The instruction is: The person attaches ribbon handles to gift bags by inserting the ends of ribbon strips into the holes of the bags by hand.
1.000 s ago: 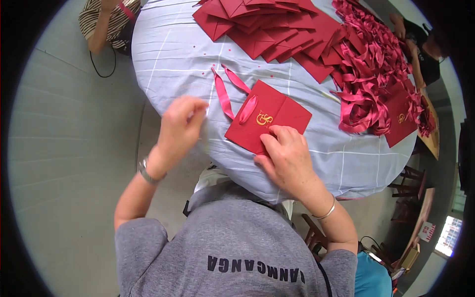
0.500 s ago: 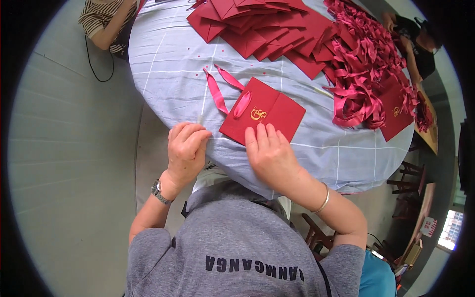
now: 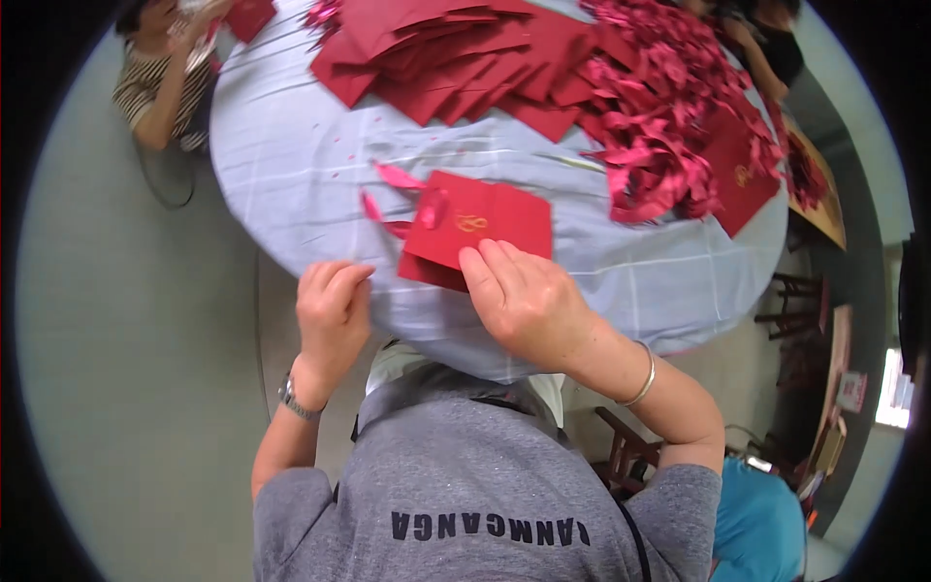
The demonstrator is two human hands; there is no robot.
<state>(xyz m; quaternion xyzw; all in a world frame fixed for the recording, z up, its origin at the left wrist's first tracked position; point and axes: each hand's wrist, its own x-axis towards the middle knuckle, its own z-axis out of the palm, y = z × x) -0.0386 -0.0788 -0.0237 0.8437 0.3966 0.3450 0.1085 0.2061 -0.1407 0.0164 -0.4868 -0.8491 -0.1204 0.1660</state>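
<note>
A flat red paper gift bag (image 3: 509, 209) with a gold emblem lies on the cloth in front of me. A pink ribbon (image 3: 398, 176) comes out at its left side, with two loose ends. My right hand (image 3: 529, 296) has its fingers closed on the bag's near edge; the upper panel is raised a little off the layer beneath. The thumb is hidden. To the left of the bag, apart from it, my left hand (image 3: 335, 306) is held in a pinch by the table's near edge. What its fingertips hold, if anything, is too small to name.
The round table has a pale checked cloth (image 3: 291, 184). Flat red bags (image 3: 436, 58) are heaped at the far side, with a tangle of pink ribbons (image 3: 659, 145) at the right. Tiny red bits lie beyond my bag. Other people sit far left and far right.
My right hand has gone from lying on the bag to gripping its near edge, and the front panel has lifted. The whole view has shifted; my left hand stays pinched.
</note>
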